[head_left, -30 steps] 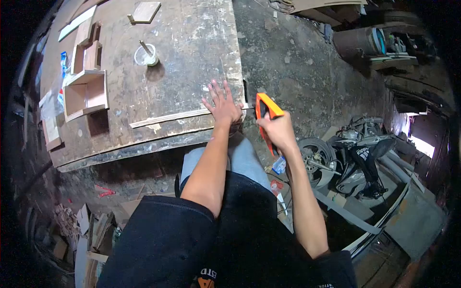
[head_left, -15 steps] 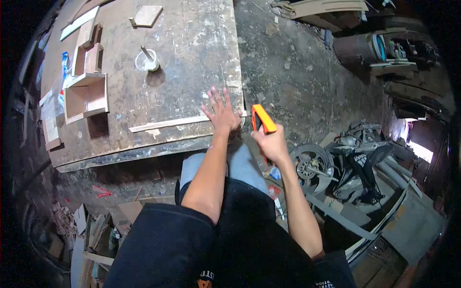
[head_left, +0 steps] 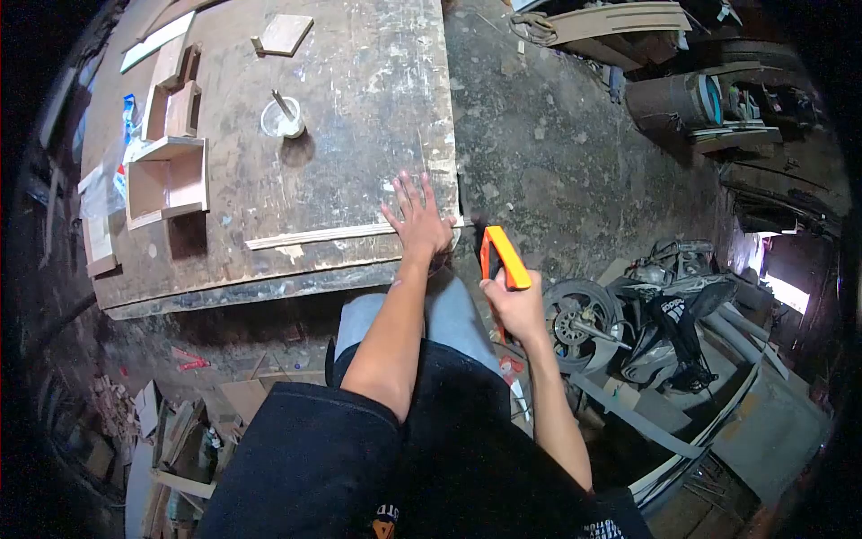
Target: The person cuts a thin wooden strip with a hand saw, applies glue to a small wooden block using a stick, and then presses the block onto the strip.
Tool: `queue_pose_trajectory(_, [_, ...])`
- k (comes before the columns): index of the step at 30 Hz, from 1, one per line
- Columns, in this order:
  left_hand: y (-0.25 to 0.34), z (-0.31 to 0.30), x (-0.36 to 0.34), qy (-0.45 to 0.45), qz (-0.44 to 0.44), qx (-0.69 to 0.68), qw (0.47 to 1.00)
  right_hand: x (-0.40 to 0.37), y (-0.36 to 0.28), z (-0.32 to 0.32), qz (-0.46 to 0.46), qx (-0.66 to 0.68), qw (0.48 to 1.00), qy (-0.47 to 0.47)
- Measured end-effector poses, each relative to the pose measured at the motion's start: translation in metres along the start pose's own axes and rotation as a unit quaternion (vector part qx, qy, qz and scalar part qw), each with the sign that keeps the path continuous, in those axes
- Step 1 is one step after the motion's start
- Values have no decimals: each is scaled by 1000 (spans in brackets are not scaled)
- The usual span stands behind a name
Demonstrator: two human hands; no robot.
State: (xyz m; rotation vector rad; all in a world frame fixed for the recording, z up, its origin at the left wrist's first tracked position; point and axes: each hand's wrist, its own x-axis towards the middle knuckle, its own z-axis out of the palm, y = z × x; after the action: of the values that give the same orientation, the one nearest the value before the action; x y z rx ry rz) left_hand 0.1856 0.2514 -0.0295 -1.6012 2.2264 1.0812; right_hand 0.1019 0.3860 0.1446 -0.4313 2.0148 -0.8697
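Note:
My left hand [head_left: 420, 220] lies flat with fingers spread on a thin pale wood strip [head_left: 323, 236] near the table's right corner. The strip runs along the front edge of the worn wooden table [head_left: 377, 99], and its right end reaches the table's side edge. My right hand [head_left: 519, 305] is wrapped round the handle of an orange saw [head_left: 507, 259], just off the table's right side. The saw's blade is hard to make out.
On the table stand a white cup with a stick [head_left: 283, 119], open wooden boxes [head_left: 168, 182] at the left and a flat wood piece [head_left: 285, 34]. Motorcycle parts [head_left: 584, 325] lie on the floor at right. Wood scraps [head_left: 180, 436] are at lower left.
My right hand and the orange saw have moved down and slightly right, away from the table edge. My left hand stays on the strip.

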Motion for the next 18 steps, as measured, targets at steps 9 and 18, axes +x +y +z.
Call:
queue_pose_trajectory(9, [7, -12, -1, -25, -6, 4, 1000, -5, -25, 10, -12, -49, 999, 11])
queue_pose_trajectory(18, [2, -1, 2, -6, 8, 11, 1000, 23, 15, 16, -33, -18, 999, 28])
